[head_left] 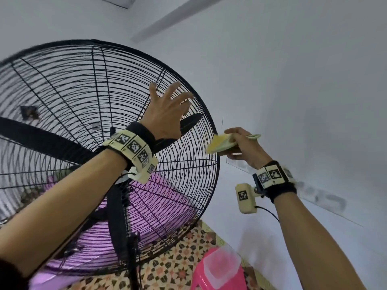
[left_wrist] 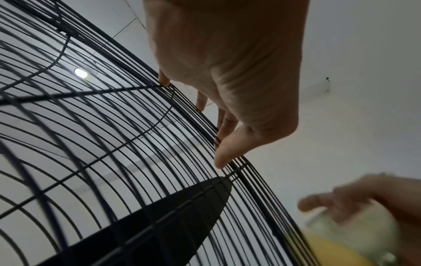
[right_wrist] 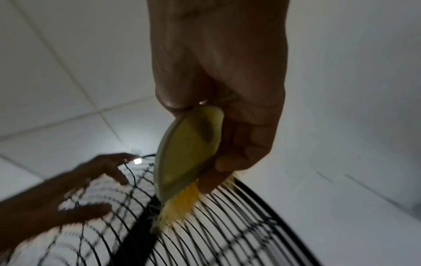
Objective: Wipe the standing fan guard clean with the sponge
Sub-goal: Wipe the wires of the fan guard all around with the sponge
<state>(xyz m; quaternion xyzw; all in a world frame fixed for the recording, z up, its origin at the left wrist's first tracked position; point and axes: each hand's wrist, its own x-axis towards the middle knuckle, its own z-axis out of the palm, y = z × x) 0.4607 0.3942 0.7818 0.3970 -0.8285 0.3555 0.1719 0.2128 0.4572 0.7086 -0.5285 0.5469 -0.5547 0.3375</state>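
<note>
Fingers (head_left: 175, 86) of the left hand (head_left: 165, 114) are spread and nearly straight, their tips resting on the outer wires of the round black wire fan guard (head_left: 62, 84) near its upper right rim; they curl round nothing. In the left wrist view the thumb tip and two fingertips (left_wrist: 164, 79) touch the wires just inside the rim. The right hand (head_left: 243, 143) grasps the yellow sponge with a pale green scouring face (head_left: 219, 143), thumb on one face and fingers on the other. The sponge is held at the right edge of the guard, below the left hand; in the right wrist view its yellow end (right_wrist: 182, 203) lies against the rim wires, though blur hides the exact contact. One black fan blade (head_left: 188, 124) stands behind the wires between the two hands, its tip close to the rim. Both wrists carry cream bands with black-and-white square markers (head_left: 134, 146). Behind the guard lies a purple sheet (head_left: 159, 197); at lower right stand a pink plastic stool (head_left: 217, 271) and a patterned tile floor (head_left: 180, 256). White walls and ceiling fill the background.
</note>
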